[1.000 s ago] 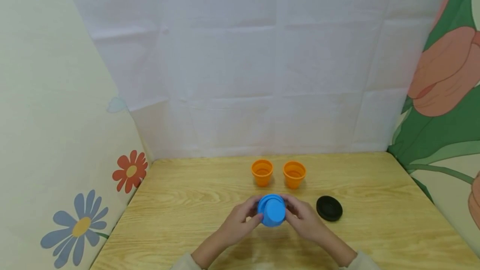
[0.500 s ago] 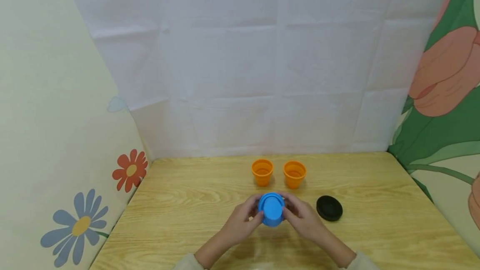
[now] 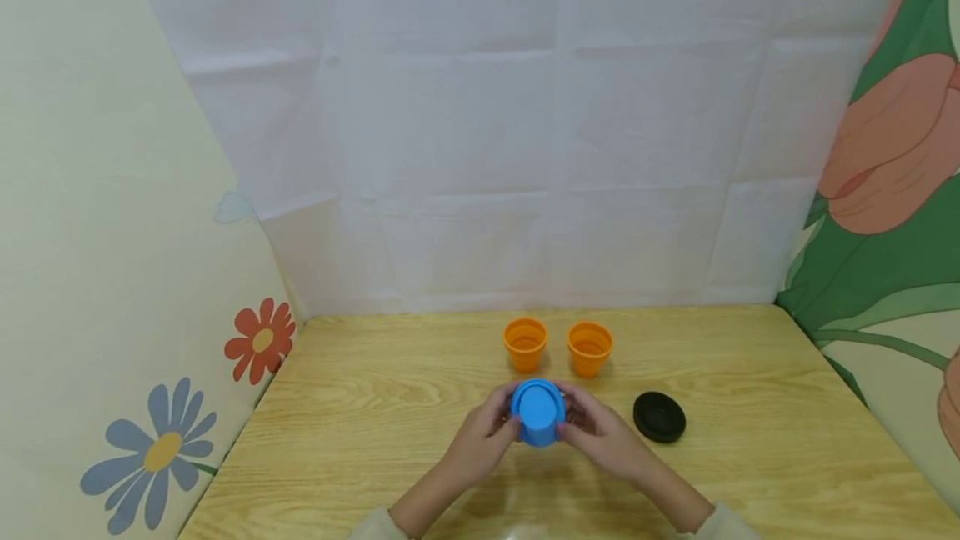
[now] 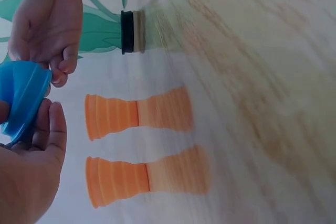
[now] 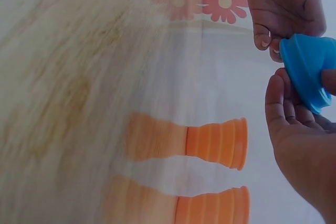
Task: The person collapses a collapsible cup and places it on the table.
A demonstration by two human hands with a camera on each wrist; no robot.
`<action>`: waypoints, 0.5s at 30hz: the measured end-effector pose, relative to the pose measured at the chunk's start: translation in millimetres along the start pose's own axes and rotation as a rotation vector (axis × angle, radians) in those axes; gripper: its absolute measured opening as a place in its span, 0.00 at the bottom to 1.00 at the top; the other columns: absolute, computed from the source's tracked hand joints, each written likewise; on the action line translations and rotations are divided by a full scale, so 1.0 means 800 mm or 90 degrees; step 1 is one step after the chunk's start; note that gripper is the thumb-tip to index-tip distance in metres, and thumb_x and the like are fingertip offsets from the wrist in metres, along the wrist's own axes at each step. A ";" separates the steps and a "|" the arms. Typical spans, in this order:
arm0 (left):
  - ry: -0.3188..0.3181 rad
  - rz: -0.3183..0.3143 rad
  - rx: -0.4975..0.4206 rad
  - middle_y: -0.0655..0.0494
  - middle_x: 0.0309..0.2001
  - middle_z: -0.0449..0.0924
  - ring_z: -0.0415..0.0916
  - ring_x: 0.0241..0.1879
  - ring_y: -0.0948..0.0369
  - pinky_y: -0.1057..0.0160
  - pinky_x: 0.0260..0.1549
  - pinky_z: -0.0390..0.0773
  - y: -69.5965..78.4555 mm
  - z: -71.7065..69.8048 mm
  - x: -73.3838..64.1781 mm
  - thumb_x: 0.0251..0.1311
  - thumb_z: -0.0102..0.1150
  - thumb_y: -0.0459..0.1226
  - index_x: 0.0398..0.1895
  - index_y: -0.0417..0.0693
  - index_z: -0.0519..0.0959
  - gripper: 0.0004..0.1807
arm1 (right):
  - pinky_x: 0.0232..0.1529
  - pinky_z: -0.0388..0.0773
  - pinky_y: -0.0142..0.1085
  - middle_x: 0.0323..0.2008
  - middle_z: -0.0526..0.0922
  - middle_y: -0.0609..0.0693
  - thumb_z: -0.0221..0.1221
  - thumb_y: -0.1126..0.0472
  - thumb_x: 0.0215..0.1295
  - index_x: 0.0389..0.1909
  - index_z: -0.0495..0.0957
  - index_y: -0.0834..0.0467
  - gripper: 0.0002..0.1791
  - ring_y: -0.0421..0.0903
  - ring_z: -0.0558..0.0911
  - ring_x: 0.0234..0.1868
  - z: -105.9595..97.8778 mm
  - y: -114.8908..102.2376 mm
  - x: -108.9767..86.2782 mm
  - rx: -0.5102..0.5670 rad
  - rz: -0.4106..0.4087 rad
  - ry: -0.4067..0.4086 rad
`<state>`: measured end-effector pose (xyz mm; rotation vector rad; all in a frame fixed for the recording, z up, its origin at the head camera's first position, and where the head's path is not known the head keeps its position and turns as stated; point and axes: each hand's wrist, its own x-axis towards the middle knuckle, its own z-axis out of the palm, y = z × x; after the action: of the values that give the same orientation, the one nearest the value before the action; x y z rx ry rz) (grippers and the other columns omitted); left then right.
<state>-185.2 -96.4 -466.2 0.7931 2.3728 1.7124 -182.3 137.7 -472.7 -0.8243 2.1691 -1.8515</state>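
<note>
Both hands hold a blue collapsible cup (image 3: pixel 537 412) above the table, its small round end facing the head camera. The left hand (image 3: pixel 478 438) grips its left side, thumb on the near side and fingers around the rim. On the right side the right hand (image 3: pixel 606 438) does likewise. In the left wrist view the blue cup (image 4: pixel 23 95) looks partly folded, its wide rim toward the fingertips. Beyond the hands, two orange collapsible cups (image 3: pixel 524 345) (image 3: pixel 589 348) stand upright side by side, apart from them. The far side of the blue cup is hidden.
A flat round black piece (image 3: pixel 659 417), perhaps a folded cup or lid, lies to the right of the right hand. The wooden table (image 3: pixel 360 407) ends at a white cloth (image 3: pixel 450 148) behind. Flowered cloths hang on both sides.
The blue cup has shifted slightly left and away from the body. Its small end, earlier leaning to the right, now sits centred within the rim. The orange cups and black piece stay put.
</note>
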 end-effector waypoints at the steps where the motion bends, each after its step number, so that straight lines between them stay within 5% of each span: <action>1: -0.006 -0.004 -0.002 0.39 0.62 0.76 0.78 0.54 0.53 0.63 0.46 0.84 0.000 0.000 0.000 0.73 0.48 0.30 0.71 0.36 0.63 0.25 | 0.54 0.80 0.31 0.58 0.77 0.68 0.55 0.65 0.75 0.74 0.58 0.68 0.31 0.37 0.79 0.53 0.000 0.000 0.000 -0.001 0.004 0.002; 7: -0.035 -0.002 0.003 0.42 0.66 0.73 0.75 0.59 0.51 0.65 0.49 0.81 0.000 -0.001 0.000 0.66 0.58 0.32 0.74 0.38 0.61 0.34 | 0.52 0.82 0.32 0.54 0.78 0.63 0.55 0.66 0.75 0.74 0.59 0.66 0.30 0.40 0.80 0.50 0.003 0.002 0.002 0.006 0.042 0.025; 15: -0.017 -0.009 0.007 0.45 0.65 0.75 0.75 0.56 0.56 0.66 0.47 0.80 0.001 0.000 0.002 0.67 0.60 0.34 0.74 0.40 0.61 0.34 | 0.56 0.79 0.31 0.60 0.75 0.65 0.57 0.63 0.75 0.77 0.55 0.65 0.34 0.39 0.78 0.55 0.002 0.002 0.001 0.024 0.033 0.005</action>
<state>-186.1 -95.6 -464.8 0.7938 2.3668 1.6732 -183.0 135.8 -474.2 -0.7475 2.1327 -1.8663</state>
